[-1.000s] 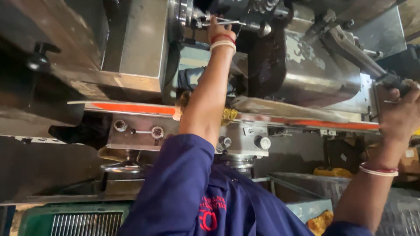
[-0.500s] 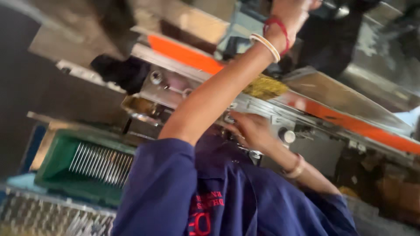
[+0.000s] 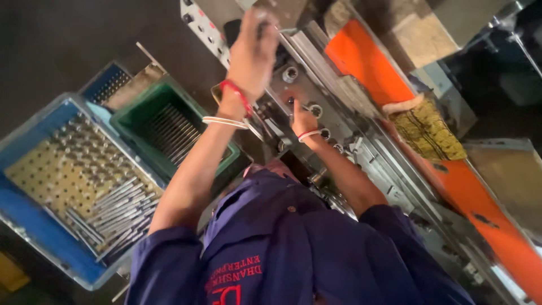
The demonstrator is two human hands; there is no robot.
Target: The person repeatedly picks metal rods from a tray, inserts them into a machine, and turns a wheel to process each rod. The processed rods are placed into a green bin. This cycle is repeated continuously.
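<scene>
My left hand [image 3: 251, 53], with a red and a white band at the wrist, reaches up to the top of a grey metal machine [image 3: 339, 130]. Its fingers are curled around a dark handle [image 3: 262, 22], which is blurred. My right hand [image 3: 304, 120], wearing a white bracelet, rests lower on the machine's steel panel. Its fingertips touch a round metal fitting [image 3: 314, 110], and the grip is hidden. My blue sleeves fill the bottom of the view.
A blue crate [image 3: 34, 226] holds a perforated plate and several metal rods. A green crate [image 3: 141, 107] with more rods stands beside it. An orange strip [image 3: 367, 62] runs along the machine, with a yellow patterned cloth [image 3: 429, 133] lying on it.
The view has swung and tilted, so the crates now show at the left. My right hand left the far right edge and came onto the steel panel. My left hand stays raised.
</scene>
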